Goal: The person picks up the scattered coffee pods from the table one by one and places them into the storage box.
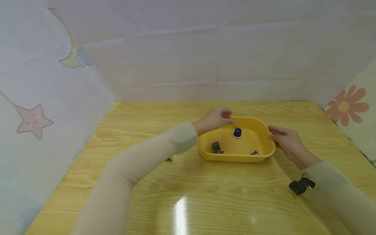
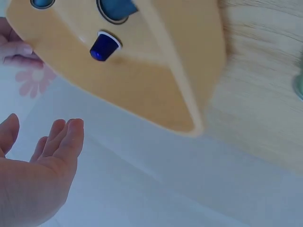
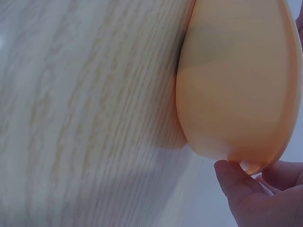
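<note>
On my head view the yellow tub [image 1: 235,158] sits right of centre, with at least four small capsules [image 1: 237,133] in it. My right hand [image 1: 289,143] pinches its right rim between thumb and fingers. My left hand [image 1: 213,120], thumb and fingers parted, holds nothing by the tub's upper-left edge. I judge those capsules done; a greenish thing [image 1: 169,159] lies outside, half behind my left sleeve [image 1: 152,150], and I can't tell whether it's left to handle.
</note>
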`<state>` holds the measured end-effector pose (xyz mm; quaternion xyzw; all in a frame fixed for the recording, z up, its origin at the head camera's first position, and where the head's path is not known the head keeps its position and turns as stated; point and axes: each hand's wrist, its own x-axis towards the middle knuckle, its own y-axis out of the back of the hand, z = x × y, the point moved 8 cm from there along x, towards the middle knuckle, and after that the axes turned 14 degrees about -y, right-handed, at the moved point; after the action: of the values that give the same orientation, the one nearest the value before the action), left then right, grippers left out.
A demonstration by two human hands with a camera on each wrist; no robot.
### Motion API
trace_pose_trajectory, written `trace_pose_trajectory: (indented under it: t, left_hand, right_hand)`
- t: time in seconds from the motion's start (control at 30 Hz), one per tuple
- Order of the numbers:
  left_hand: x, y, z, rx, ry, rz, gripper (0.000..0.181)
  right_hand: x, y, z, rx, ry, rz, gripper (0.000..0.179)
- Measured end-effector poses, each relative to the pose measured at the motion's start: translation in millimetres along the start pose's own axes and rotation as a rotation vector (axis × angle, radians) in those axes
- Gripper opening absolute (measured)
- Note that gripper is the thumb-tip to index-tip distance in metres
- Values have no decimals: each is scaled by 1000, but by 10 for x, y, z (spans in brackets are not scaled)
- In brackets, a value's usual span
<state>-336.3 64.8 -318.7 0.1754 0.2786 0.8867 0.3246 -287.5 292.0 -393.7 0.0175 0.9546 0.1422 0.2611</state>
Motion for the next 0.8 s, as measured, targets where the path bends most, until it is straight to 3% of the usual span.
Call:
trace_pose_trajectory:
  t: [0.13, 0.3, 0.53, 0.8]
  left_hand:
    - [-174, 208, -69, -36, 13, 40, 48]
    - [-407, 385, -164, -16, 33, 64, 47]
    - [-703, 529, -337, -28, 66, 107, 49]
    - [-935, 603, -644, -60, 115, 139, 50]
  right_hand:
    - [5, 5, 3, 2, 1, 0, 58]
    - [19, -2, 8, -5, -3, 7, 58]
    - [16, -1, 19, -2, -4, 0, 58]
    - [-5, 2, 13, -16, 0, 10, 57]
